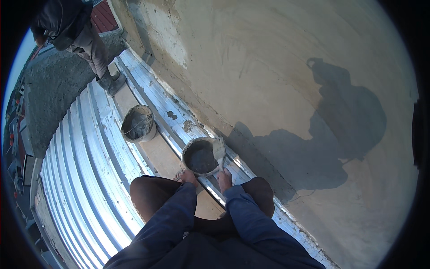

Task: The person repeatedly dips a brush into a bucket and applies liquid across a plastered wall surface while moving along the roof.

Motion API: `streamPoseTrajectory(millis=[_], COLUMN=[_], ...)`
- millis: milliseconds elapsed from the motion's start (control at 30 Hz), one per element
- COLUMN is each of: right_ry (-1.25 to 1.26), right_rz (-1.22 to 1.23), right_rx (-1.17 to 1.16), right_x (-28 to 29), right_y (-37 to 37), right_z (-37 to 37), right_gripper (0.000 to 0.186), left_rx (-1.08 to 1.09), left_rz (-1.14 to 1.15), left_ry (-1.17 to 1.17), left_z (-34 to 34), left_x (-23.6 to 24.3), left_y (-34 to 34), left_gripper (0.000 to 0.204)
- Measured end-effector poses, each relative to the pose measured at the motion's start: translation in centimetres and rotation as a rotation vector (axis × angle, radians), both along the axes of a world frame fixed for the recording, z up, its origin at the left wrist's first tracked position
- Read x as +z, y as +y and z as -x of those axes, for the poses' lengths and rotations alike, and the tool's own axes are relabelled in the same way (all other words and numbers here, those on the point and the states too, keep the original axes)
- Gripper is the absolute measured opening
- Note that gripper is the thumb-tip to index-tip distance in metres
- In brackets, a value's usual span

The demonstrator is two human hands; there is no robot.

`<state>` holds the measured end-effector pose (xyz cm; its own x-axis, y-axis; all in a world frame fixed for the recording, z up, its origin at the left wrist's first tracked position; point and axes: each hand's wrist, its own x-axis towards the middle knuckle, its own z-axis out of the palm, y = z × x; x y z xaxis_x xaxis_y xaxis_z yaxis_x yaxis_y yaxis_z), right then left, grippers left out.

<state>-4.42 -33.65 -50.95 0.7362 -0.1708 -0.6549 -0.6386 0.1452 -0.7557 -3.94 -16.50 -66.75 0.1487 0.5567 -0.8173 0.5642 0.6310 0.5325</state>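
The right hand [225,180] was positioned at the wall-side rim of the near bucket [189,142], its fingers closed around the handle of a flat, pale tool [219,149]. The tool's blade stood across that rim. The left hand [187,176] was at the rim portion closest to the person; whether its fingers gripped the rim could not be told. The near bucket, containing grey mix [201,158], was located by the wall-side edge of the plank [162,158] on the ribbed metal roof [85,170]. A second bucket [151,134] stood farther along the plank, toward a co-worker's boots [111,84].
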Motion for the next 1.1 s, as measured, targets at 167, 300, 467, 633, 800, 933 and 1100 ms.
streamPoseTrajectory(millis=[167, 300, 467, 633, 800, 933, 1100], right_ry=[-0.450, -0.703, -0.841, -0.769, -0.497, -0.584, -0.763], right_rz=[0.193, 0.501, 0.402, 0.354, 0.017, 0.355, 0.336], right_rx=[-0.150, -0.066, -0.100, -0.189, -0.568, -0.596, -0.299], right_x=[5.4, 13.0, 20.8, 24.2, 25.1, 24.5, 24.2], right_y=[1.3, 2.8, 5.7, 2.1, -9.6, -12.4, -3.3], right_z=[-3.1, -11.0, -22.3, -20.5, -4.0, 4.8, -3.8], right_gripper=[0.023, 0.030, 0.028, 0.029, 0.027, 0.029, 0.033], left_rx=[-0.173, -0.279, -0.162, -0.318, -0.247, -0.229, -0.073], left_rz=[-0.184, -0.175, -0.208, -0.401, -0.432, -0.526, -0.381], left_ry=[0.033, 0.056, 0.022, 0.257, 0.229, 0.222, -0.408], left_z=[-0.7, -0.9, -1.8, -2.2, -3.3, -5.2, -9.9], left_x=[6.4, 14.0, 18.3, 15.8, 15.2, 18.3, 25.8], left_y=[-1.5, -2.1, -3.5, -3.6, -3.3, -4.1, -4.7], left_gripper=[0.042, 0.040, 0.044, 0.061, 0.071, 0.074, 0.066])
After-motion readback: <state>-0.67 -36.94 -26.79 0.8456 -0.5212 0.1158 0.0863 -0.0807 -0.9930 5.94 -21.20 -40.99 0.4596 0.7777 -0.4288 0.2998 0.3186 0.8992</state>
